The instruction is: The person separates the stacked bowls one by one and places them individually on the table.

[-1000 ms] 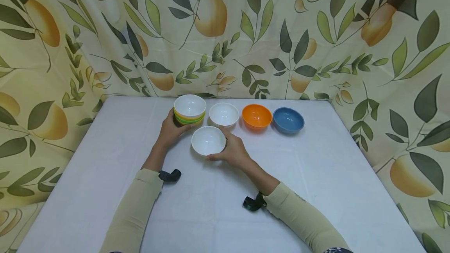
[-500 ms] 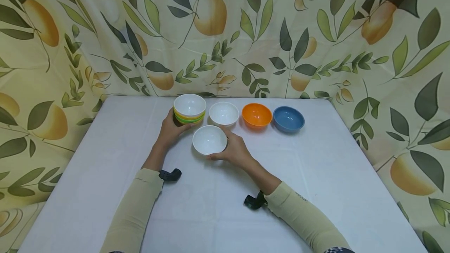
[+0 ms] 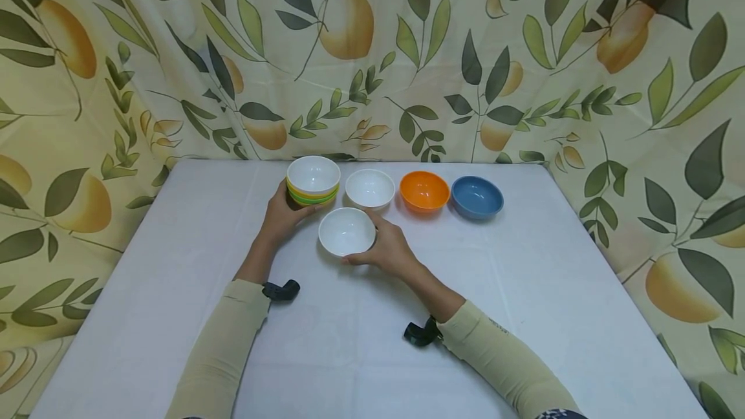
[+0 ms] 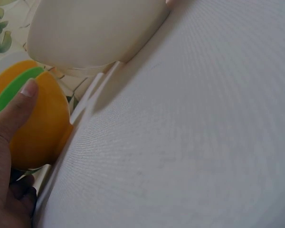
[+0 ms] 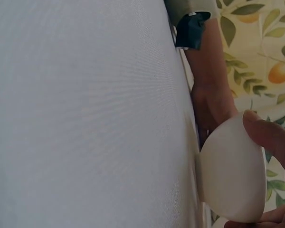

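My left hand [image 3: 282,215] grips a stack of nested bowls [image 4: 40,128] at the back left of the table, thumb along the near side. A white bowl [image 3: 314,174] tops the stack, with yellow, green and orange-yellow rims beneath it. In front of the row, my right hand [image 3: 387,244] holds a single white bowl [image 3: 346,231] by its right side, thumb at the near edge and fingers at the far edge. The right wrist view shows that bowl [image 5: 235,168] upright, its base close to the cloth, the thumb [image 5: 263,130] on its rim.
Right of the stack, along the back of the table [image 3: 349,354], stand another white bowl [image 3: 370,189], an orange bowl [image 3: 425,191] and a blue bowl [image 3: 477,197]. A fruit-and-leaf patterned curtain [image 3: 372,83] hangs behind. Each wrist wears a small black camera [image 3: 282,290].
The right hand has shifted very slightly to the right with the white bowl between one second and half a second ago. Since then both hands hold still, and the stack has not moved.
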`<state>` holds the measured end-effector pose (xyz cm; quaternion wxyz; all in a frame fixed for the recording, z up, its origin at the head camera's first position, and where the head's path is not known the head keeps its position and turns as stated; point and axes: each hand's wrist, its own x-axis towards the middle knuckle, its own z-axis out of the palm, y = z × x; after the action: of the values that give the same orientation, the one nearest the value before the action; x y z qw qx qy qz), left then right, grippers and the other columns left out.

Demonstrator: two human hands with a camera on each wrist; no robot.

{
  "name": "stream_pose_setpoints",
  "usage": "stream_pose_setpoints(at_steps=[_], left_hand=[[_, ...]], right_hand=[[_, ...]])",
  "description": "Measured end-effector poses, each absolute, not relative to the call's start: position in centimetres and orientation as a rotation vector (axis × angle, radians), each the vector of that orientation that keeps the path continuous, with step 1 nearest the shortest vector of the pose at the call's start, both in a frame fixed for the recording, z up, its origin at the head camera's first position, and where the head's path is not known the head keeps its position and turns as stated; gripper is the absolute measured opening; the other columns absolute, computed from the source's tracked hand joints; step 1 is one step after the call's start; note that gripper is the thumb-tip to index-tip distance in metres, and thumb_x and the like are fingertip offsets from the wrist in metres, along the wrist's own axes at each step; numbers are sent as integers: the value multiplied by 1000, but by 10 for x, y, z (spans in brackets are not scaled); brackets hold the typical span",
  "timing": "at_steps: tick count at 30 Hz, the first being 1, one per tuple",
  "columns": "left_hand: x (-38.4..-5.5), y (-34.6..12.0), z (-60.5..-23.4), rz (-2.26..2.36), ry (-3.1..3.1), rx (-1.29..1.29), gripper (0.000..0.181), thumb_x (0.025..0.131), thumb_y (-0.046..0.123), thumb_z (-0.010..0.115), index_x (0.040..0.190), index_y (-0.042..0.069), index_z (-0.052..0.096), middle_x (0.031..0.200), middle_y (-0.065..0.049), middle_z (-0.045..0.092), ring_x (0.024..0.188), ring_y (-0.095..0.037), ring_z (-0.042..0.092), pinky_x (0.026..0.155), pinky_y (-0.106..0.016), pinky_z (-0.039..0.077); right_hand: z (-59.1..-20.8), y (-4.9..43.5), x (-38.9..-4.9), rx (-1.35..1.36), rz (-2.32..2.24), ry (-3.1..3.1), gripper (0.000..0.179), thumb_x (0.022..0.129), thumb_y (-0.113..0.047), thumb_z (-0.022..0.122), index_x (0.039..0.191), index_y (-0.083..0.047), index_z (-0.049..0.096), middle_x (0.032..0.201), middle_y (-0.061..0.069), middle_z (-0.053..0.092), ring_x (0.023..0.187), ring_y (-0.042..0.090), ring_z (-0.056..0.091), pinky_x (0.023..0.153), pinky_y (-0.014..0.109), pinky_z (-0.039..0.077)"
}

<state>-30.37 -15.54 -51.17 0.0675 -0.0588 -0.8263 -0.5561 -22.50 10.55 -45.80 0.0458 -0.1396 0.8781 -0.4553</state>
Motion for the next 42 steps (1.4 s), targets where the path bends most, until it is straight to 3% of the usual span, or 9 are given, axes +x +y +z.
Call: stream_pose_setpoints(at_steps=[27,42], left_hand=[[-307,-156,-514,-1660,-2506,-165,107,84,34,91,166,9,26,164,-14,40,153,-31,33,128,-50,21],[-306,-156,-512,-1658,-2524,-145,109,84,36,91,166,9,24,165,-14,38,154,-31,31,128,-50,20]], right_hand=[[-438,117,-224,-415,-1184,2645,115,64,-33,104,156,-5,43,147,13,60,125,31,59,110,51,50],[-414,125,-217,-369,-1156,2571,117,69,-36,101,161,-4,36,157,15,50,139,35,49,115,59,43]])
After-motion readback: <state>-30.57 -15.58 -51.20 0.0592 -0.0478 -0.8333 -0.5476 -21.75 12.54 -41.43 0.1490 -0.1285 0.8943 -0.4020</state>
